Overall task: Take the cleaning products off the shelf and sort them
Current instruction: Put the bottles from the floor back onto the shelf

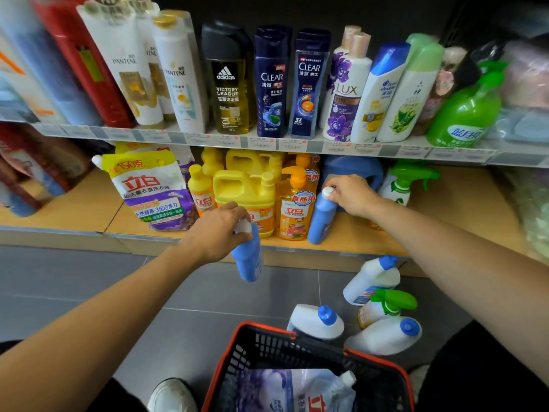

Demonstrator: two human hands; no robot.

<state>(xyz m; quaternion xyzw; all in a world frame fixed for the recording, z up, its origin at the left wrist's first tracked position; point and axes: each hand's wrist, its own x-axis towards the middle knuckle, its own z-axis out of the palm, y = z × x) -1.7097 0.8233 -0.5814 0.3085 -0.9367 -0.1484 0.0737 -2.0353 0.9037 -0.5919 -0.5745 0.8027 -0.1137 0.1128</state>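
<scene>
The first blue bottle (248, 260) is held by the left hand (218, 230). The fingers are curled round its white cap and neck, so the body hangs below the grip, with the long axis approx. vertical and the cap up. This btl is already off the lower shelf (356, 233) and is seen over the floor, betw. the shelf edge and the basket (225, 364), beyond the basket's far-left corner.

The second blue bottle (322, 218) is gripped at its white cap by the right hand (353, 194), with the fingers closed over the top. Its base appears to rest on the shelf board, well beyond the basket's far side. It is a little tilted: the cap leans away from the basket and to the right, and the base points back toward the basket. An orange pump bottle (294, 209) is just beside it, on the side further from the gripping hand.

In both cases the thing lies below the hand, so a lift along the long axis is probably needed first for the 2nd btl, then a pull toward the basket. The left hand is judged nearer to the basket.

A refill pouch (297, 391) is seen inside the basket. White bottles (371, 281) w/ blue caps are laid on the floor by its far-right corner. Which group the blue ones belong to cannot be told.
</scene>
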